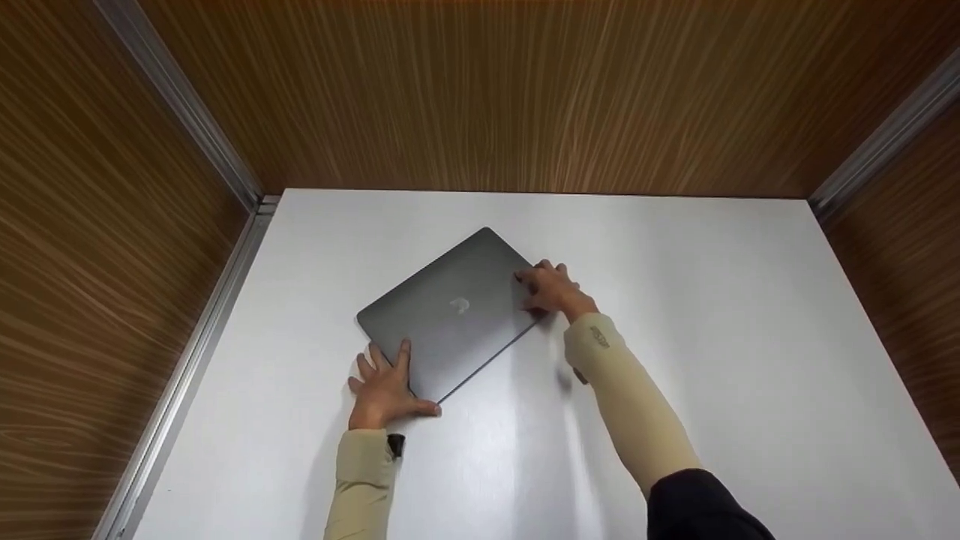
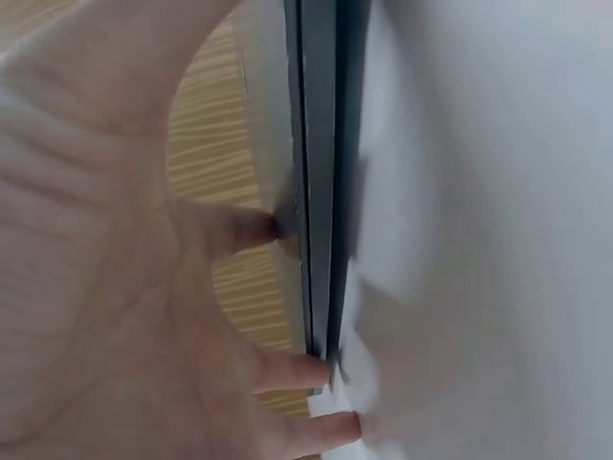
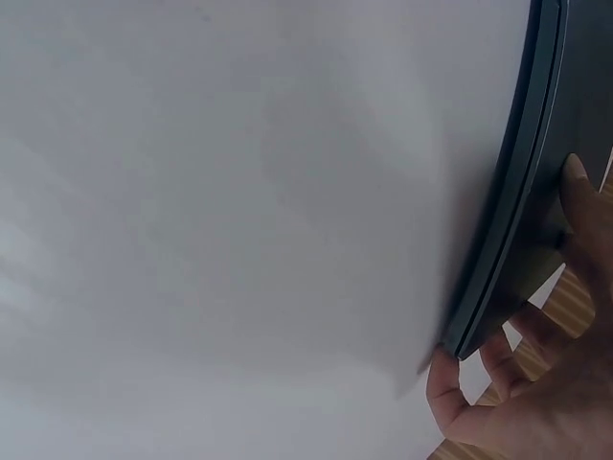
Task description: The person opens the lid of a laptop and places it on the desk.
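A closed dark grey laptop with a logo on its lid lies slanted on the white table. My left hand spreads its fingers at the near left corner. One finger rests on the lid, the thumb is at the corner, and the others reach along the left side. In the left wrist view, the open palm faces the thin edge of the laptop. At the right end, my right hand grips the laptop, thumb and a finger on the lid. Its other fingers bend against the edge near a corner, as the right wrist view shows.
The white table extends around the laptop. Wood-grain panels stand at the back and both sides. Metal rails run along the panel corners and the table's left edge.
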`<state>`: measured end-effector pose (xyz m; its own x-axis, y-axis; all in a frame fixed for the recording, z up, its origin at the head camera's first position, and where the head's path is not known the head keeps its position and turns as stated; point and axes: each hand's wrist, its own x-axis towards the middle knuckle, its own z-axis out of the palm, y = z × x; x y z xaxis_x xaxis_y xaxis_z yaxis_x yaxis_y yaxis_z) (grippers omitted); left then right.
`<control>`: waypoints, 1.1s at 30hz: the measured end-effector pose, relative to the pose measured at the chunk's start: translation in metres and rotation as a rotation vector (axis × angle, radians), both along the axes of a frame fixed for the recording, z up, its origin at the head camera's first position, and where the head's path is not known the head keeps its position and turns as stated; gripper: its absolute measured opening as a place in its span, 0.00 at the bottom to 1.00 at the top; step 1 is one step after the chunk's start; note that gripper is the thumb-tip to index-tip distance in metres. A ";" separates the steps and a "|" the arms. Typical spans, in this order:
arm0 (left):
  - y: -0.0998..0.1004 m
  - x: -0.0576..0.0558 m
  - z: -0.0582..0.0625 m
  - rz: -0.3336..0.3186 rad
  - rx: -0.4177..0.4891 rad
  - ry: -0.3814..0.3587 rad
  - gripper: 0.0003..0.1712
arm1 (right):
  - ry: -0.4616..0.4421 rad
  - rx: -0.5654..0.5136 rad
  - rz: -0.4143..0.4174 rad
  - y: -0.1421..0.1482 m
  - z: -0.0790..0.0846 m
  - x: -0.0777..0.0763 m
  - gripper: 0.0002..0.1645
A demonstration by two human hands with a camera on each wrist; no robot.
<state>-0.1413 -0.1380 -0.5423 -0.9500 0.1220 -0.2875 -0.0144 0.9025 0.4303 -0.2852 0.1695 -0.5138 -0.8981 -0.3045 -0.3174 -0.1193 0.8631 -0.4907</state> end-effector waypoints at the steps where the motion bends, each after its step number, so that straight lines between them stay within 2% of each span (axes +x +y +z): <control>1: 0.001 0.001 -0.001 0.007 0.007 0.009 0.78 | -0.001 -0.004 0.004 0.001 0.000 0.000 0.40; 8: 0.007 -0.002 -0.007 0.007 0.159 0.078 0.76 | 0.054 0.021 -0.028 0.011 0.001 0.000 0.39; 15: 0.004 0.003 -0.014 0.018 0.273 0.112 0.73 | 0.084 -0.015 -0.013 0.006 -0.005 0.000 0.40; 23: 0.000 0.002 -0.012 0.018 0.307 0.152 0.71 | 0.135 -0.048 0.005 0.002 -0.006 0.000 0.39; 33: -0.001 -0.003 -0.015 0.001 0.293 0.172 0.70 | 0.119 -0.048 0.001 0.008 -0.009 -0.001 0.42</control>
